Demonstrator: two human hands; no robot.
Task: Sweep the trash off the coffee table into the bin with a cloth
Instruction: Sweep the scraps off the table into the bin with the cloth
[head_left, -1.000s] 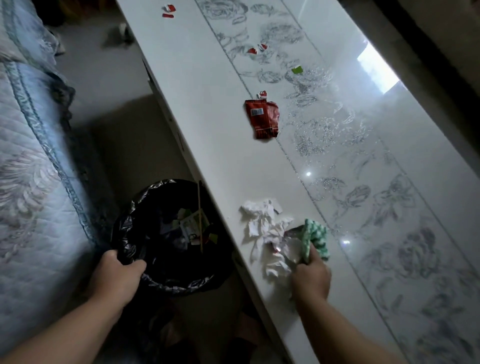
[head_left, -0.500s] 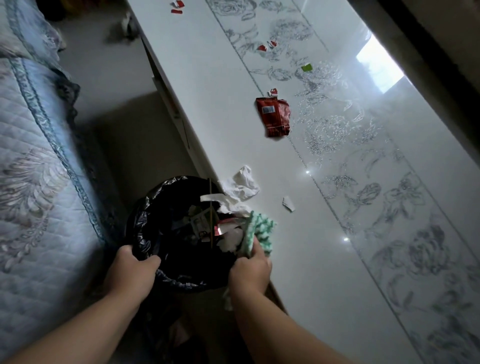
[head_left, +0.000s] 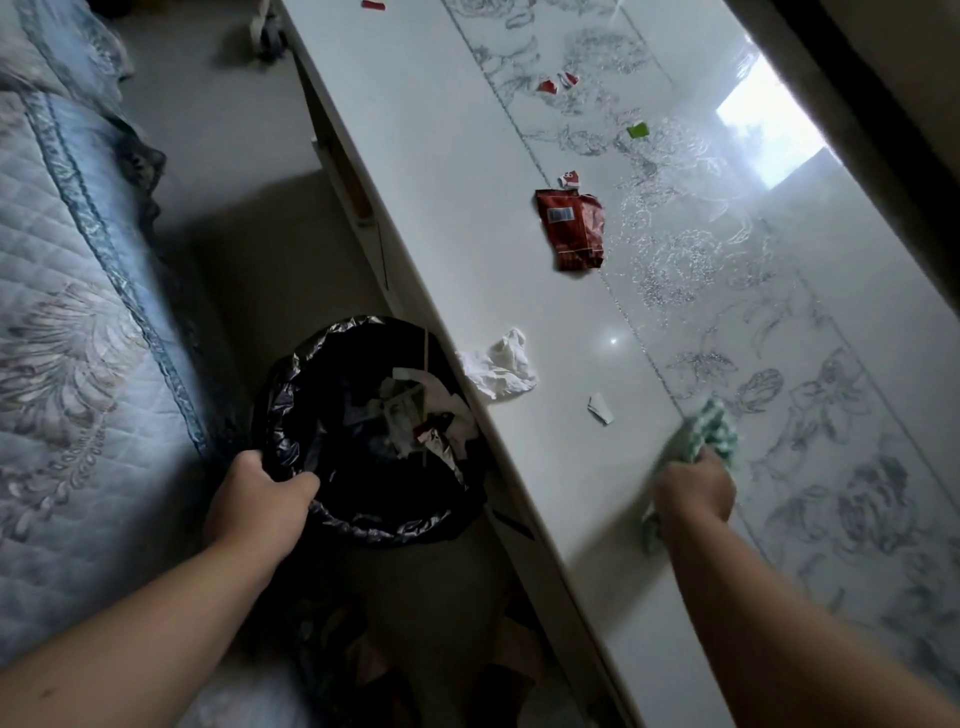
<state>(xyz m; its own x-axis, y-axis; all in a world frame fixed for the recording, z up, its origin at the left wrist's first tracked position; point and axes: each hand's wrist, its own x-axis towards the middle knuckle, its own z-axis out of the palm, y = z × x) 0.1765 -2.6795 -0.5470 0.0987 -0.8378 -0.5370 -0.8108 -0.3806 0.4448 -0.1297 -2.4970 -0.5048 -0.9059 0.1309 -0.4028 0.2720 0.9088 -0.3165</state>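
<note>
My right hand (head_left: 693, 488) grips a bunched green-and-white cloth (head_left: 714, 431) on the white coffee table (head_left: 467, 234), right of a small white paper scrap (head_left: 601, 408). A crumpled white tissue (head_left: 501, 366) lies at the table's near edge, just above the bin. My left hand (head_left: 254, 506) holds the rim of the black-bagged bin (head_left: 363, 431), which stands on the floor against the table and has paper scraps inside. Farther along the table lie a red snack wrapper (head_left: 571, 228), small red-and-white scraps (head_left: 558, 83) and a green scrap (head_left: 638, 130).
A quilted blue sofa (head_left: 67, 312) runs along the left, leaving a narrow strip of floor (head_left: 249, 208) between it and the table. The table's right half carries a grey floral pattern and a bright window reflection (head_left: 769, 135). Dark clutter lies on the floor below the bin.
My right hand pushed tissues and scraps over the table edge into the bin, then swung back right onto the table with the cloth. One tissue and a small scrap stayed behind.
</note>
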